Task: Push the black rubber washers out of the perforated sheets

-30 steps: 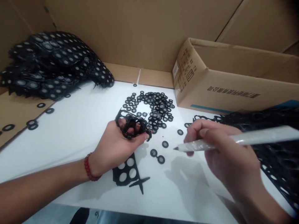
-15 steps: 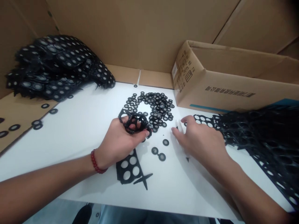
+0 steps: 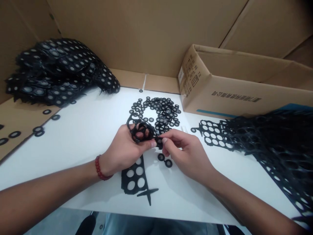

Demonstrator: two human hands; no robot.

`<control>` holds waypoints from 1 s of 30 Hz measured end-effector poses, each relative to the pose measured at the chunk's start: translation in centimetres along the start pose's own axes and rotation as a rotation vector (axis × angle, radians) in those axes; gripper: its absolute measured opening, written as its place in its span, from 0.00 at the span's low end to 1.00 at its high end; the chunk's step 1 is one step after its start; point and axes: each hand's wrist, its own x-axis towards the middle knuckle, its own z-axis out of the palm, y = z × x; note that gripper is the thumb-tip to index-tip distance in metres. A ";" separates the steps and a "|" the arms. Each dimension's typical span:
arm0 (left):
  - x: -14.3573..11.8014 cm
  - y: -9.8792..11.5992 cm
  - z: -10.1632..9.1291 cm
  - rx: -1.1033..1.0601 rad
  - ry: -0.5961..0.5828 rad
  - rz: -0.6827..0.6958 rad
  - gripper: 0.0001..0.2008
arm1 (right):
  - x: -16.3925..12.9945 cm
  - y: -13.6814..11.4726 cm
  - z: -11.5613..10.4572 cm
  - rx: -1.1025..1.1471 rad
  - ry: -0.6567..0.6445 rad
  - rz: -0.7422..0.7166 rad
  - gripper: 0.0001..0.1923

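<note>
My left hand (image 3: 127, 147), with a red bead bracelet at the wrist, is closed round a crumpled black rubber sheet (image 3: 141, 129) full of round holes. A flat end of that sheet hangs below the hand onto the white table. My right hand (image 3: 186, 151) pinches a small black rubber ring (image 3: 159, 141) at the sheet's edge, beside the left thumb. Two joined rings (image 3: 165, 160) lie just under the right fingers. Beyond both hands spreads a pile of loose black rings (image 3: 168, 111).
A heap of ring-filled black sheets (image 3: 61, 71) stands at the back left. An open cardboard box (image 3: 232, 94) is at the back right, with punched-out black sheets (image 3: 274, 147) before it. Stray rings (image 3: 38, 130) lie at left; a black cross-shaped scrap (image 3: 148, 193) lies near the front.
My right hand has moved left from beside the punched-out sheets to the sheet in my left hand and now pinches a ring at its edge. The left hand has barely moved.
</note>
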 end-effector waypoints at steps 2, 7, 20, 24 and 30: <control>0.0 0.2 -0.1 -0.021 -0.025 -0.007 0.14 | 0.0 -0.2 0.2 0.029 0.051 0.006 0.06; 0.3 0.3 -0.7 -0.095 0.008 -0.061 0.12 | 1.1 0.2 -1.4 0.039 0.288 0.045 0.08; 3.0 -2.4 -2.4 -0.047 0.203 0.002 0.14 | 3.4 3.9 -14.4 -1.186 0.308 0.636 0.13; 3.1 -2.6 -2.5 -0.175 0.182 -0.077 0.15 | 2.3 3.3 -15.9 -1.143 0.421 0.680 0.13; 3.1 -2.3 -2.4 -0.213 0.187 -0.071 0.14 | 1.4 2.9 -17.3 -1.103 0.502 0.634 0.11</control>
